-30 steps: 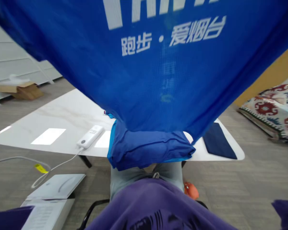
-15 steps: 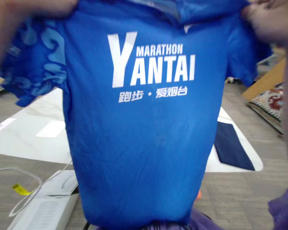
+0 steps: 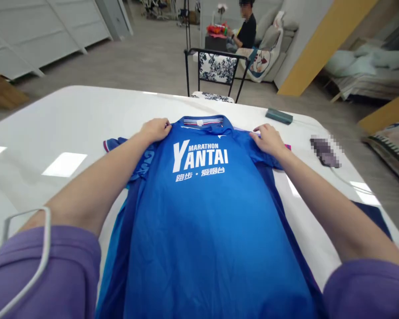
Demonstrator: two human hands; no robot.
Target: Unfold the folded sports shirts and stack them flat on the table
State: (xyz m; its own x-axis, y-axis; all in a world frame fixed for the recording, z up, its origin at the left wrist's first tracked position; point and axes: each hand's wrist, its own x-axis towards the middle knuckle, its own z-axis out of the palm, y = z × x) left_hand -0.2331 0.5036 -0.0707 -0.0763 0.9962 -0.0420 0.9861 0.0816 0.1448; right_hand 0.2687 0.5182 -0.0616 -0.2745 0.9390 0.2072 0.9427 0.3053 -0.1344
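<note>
A bright blue T-shirt [image 3: 202, 221] printed "MARATHON YANTAI" in white lies spread flat on the white table [image 3: 53, 128], collar away from me, on top of other blue garments whose edges show at its sides. My left hand [image 3: 155, 130] rests on the shirt's left shoulder with the fingers curled over the edge of the fabric. My right hand [image 3: 268, 138] presses on the right shoulder, fingers bent onto the cloth. Both of my forearms stretch out over the shirt from purple sleeves.
A dark slim case [image 3: 278, 115] and a blurred-out flat item [image 3: 325, 151] lie at the table's far right. A dark blue cloth [image 3: 374, 212] lies at the right edge. A black-framed chair [image 3: 216, 75] stands behind the table; a person [image 3: 244, 29] sits further back. A white cable [image 3: 36, 248] crosses my left sleeve.
The shirt, held up in the air before my face earlier, now lies flat on the table. My hands have come down with it onto its shoulders.
</note>
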